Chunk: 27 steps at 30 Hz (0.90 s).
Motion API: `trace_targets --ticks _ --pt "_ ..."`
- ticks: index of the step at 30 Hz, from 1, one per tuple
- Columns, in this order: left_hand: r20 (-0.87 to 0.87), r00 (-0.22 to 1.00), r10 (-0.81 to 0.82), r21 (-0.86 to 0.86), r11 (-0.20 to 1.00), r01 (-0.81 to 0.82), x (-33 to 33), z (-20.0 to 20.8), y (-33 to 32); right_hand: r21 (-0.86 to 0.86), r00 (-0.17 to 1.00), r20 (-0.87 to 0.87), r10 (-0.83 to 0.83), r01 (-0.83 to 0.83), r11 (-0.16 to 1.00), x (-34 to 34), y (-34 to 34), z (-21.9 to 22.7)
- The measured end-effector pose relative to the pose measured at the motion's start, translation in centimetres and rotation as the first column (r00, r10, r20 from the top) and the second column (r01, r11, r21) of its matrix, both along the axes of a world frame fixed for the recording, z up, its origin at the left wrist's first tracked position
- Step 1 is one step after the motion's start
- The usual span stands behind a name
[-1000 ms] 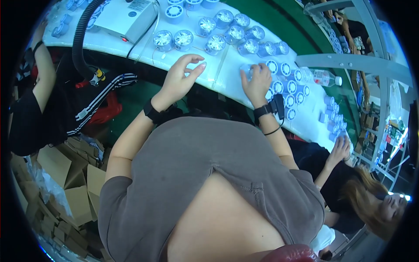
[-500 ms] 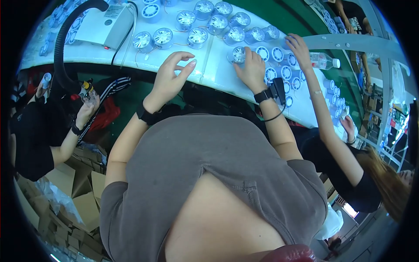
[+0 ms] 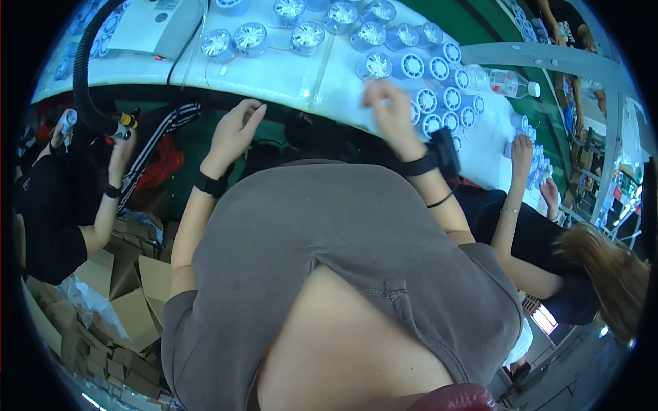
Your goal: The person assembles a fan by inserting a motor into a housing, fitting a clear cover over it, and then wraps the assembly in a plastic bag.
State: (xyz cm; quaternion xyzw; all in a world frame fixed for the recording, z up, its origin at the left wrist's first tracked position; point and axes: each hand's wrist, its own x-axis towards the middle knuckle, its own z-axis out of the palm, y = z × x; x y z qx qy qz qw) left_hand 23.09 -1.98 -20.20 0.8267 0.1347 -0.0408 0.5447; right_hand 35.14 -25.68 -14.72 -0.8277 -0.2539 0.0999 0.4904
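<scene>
My left hand [image 3: 234,137] is over the table's front edge, thumb and fingers loosely curled and slightly apart, with nothing seen in them. My right hand [image 3: 392,118] is smeared by motion just in front of a clear round cup-shaped part [image 3: 374,66] with a silvery finned top. Whether its fingers are closed cannot be made out. Right of that hand stand rows of blue-white cylinders [image 3: 412,66] with spoked round tops. More clear finned parts [image 3: 307,38] stand on the white table [image 3: 274,81], thin wires trailing from some.
A white box-shaped machine [image 3: 154,27] with a black corrugated hose [image 3: 81,75] stands at left. Plastic bottles [image 3: 510,83] lie at right. A co-worker's hand [image 3: 521,154] reaches over the right end; another person [image 3: 58,198] sits left, beside cardboard boxes [image 3: 133,318].
Both my hands have drawn back toward me; the right has left the clear finned part, and the left has moved down and left. The right-hand co-worker's arm has pulled back from the cylinders.
</scene>
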Motion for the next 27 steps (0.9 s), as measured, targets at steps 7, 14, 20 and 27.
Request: trace_targets --ticks 7,14,20,27 --pt "-0.151 0.987 0.057 0.060 0.997 -0.048 -4.2 -1.7 0.9 -0.096 0.995 0.095 0.000 0.009 0.995 -0.8 1.5 -2.4" --pt "0.037 0.997 0.074 -0.009 0.997 -0.074 -0.8 0.3 0.5 -0.648 0.820 0.531 0.212 0.233 0.725 6.8 -2.2 -1.9" --pt "0.480 0.837 -0.264 0.523 0.852 -0.031 8.5 2.8 -2.8 -0.719 0.700 0.597 0.391 0.252 0.648 5.8 -1.0 -4.2" --pt "0.168 0.803 -0.571 0.856 0.488 0.168 17.2 1.3 -7.6 -0.420 0.879 0.446 0.172 0.036 0.907 10.1 -4.0 -1.3"
